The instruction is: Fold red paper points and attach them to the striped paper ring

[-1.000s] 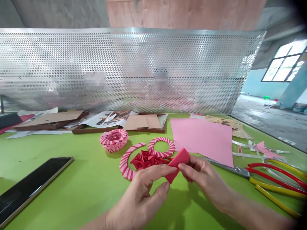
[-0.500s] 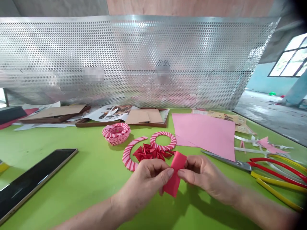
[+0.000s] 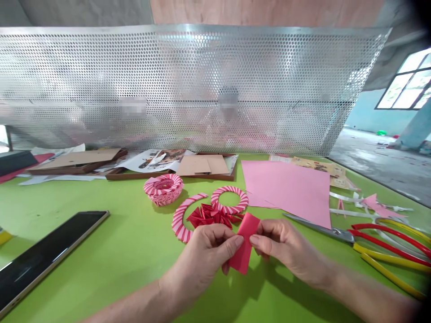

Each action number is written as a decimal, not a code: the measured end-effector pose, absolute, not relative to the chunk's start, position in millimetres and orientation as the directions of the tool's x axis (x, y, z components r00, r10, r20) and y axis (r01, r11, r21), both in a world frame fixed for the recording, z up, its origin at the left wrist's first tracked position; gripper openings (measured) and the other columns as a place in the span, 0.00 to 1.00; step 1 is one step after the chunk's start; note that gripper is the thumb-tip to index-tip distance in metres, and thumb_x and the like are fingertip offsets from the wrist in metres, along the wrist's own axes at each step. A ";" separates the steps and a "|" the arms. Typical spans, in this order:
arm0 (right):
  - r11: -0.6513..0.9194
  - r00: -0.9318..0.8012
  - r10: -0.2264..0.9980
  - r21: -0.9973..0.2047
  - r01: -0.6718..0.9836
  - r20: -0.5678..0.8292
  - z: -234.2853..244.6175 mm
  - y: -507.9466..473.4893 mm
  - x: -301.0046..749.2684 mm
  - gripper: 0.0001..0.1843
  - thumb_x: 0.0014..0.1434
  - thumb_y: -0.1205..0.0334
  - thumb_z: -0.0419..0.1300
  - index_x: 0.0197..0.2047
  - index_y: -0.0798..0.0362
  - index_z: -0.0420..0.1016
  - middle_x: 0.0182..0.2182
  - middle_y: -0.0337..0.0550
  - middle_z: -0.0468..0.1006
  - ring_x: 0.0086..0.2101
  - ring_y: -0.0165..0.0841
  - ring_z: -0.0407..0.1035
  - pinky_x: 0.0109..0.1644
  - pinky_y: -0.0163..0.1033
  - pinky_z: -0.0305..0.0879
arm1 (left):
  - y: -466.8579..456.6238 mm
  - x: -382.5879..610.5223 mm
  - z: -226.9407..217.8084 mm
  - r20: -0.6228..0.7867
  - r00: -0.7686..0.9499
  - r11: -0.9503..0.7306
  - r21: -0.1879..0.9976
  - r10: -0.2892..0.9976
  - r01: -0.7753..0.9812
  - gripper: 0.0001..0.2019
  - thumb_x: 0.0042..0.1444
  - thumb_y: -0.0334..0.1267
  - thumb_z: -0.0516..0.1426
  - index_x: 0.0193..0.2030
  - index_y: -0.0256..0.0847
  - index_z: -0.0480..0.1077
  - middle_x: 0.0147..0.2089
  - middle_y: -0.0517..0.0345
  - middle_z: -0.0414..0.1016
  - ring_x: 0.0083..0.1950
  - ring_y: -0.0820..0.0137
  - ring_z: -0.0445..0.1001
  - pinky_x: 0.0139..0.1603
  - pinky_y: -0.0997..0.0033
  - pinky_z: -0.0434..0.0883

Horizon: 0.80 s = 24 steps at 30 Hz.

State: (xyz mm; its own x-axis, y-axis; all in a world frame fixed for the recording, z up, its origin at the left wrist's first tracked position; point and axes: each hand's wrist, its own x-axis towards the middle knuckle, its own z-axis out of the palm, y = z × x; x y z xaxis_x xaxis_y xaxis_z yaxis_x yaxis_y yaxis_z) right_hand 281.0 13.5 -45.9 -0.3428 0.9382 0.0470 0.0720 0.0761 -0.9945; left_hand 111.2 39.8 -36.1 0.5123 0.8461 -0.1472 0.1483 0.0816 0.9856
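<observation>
Left hand point(image 3: 205, 255) and right hand point(image 3: 286, 251) both pinch a folded red paper strip point(image 3: 244, 255) above the green worktop point(image 3: 101, 193). Finished-looking pieces lie just beyond: pink-striped paper ring point(image 3: 229, 199), striped arc point(image 3: 180, 220), striped bowl point(image 3: 163, 189), red folded rosette point(image 3: 210, 216).

We see our left hand point(image 3: 202, 258) and right hand point(image 3: 286, 251), both bare, with short, unpainted fingernails point(image 3: 239, 240). Both forearms point(image 3: 126, 305) are likewise bare.
</observation>
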 end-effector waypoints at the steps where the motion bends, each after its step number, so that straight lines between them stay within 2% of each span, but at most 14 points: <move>1: 0.075 -0.337 0.940 -0.995 0.069 0.047 -46.2 13.2 280.6 0.11 0.56 0.59 0.53 0.28 0.57 0.69 0.19 0.34 0.59 0.21 0.24 0.52 0.24 0.30 0.51 | 39.4 111.4 -36.0 -0.148 0.504 0.085 0.985 0.851 0.147 0.14 0.46 0.45 0.57 0.22 0.33 0.69 0.17 0.59 0.68 0.19 0.77 0.60 0.20 0.77 0.57; 6: 0.048 -0.336 0.941 -0.999 -0.014 0.050 -48.6 9.3 274.0 0.09 0.54 0.58 0.57 0.31 0.56 0.67 0.22 0.35 0.60 0.24 0.25 0.53 0.27 0.30 0.52 | 36.7 112.1 -35.3 -0.113 0.518 0.037 0.987 0.848 0.155 0.15 0.47 0.44 0.56 0.19 0.33 0.67 0.16 0.60 0.66 0.18 0.78 0.58 0.20 0.77 0.55; 10: 0.086 -0.288 0.953 -0.995 -0.055 0.098 -50.6 8.5 268.3 0.12 0.51 0.55 0.59 0.26 0.56 0.66 0.21 0.35 0.59 0.24 0.26 0.53 0.28 0.31 0.53 | 35.4 113.1 -34.1 -0.120 0.545 0.005 0.978 0.830 0.208 0.14 0.47 0.43 0.56 0.19 0.34 0.67 0.16 0.62 0.64 0.19 0.77 0.58 0.20 0.77 0.55; 15: 0.142 -0.232 0.962 -0.990 -0.017 0.142 -52.8 10.4 269.0 0.12 0.51 0.57 0.59 0.24 0.56 0.67 0.19 0.33 0.56 0.22 0.25 0.50 0.25 0.31 0.49 | 33.7 113.3 -34.3 -0.068 0.533 -0.015 0.989 0.843 0.150 0.13 0.45 0.44 0.57 0.22 0.34 0.68 0.18 0.61 0.66 0.20 0.76 0.60 0.20 0.78 0.56; 19: 0.129 -0.256 0.959 -0.992 0.006 0.123 -49.0 10.0 272.6 0.13 0.52 0.55 0.57 0.23 0.56 0.68 0.18 0.33 0.58 0.22 0.25 0.53 0.25 0.30 0.51 | 33.5 110.4 -36.9 0.010 0.533 -0.121 0.977 0.846 0.174 0.12 0.49 0.42 0.54 0.22 0.35 0.66 0.19 0.61 0.64 0.21 0.77 0.59 0.21 0.78 0.55; 22: 0.092 -0.260 0.962 -0.995 0.034 0.080 -43.4 7.5 276.4 0.11 0.53 0.54 0.56 0.32 0.55 0.69 0.23 0.36 0.62 0.25 0.26 0.56 0.27 0.30 0.54 | 33.5 108.9 -35.8 0.009 0.555 -0.176 0.953 0.832 0.248 0.10 0.50 0.38 0.52 0.22 0.35 0.63 0.19 0.61 0.62 0.22 0.76 0.58 0.22 0.77 0.55; 24: 0.131 -0.251 0.963 -0.985 0.109 0.101 -40.6 4.9 278.5 0.12 0.52 0.56 0.57 0.38 0.53 0.66 0.30 0.38 0.65 0.28 0.28 0.58 0.29 0.31 0.56 | 32.4 109.2 -33.3 -0.038 0.581 -0.175 0.936 0.813 0.306 0.08 0.49 0.35 0.52 0.21 0.36 0.62 0.18 0.63 0.61 0.21 0.77 0.56 0.21 0.77 0.53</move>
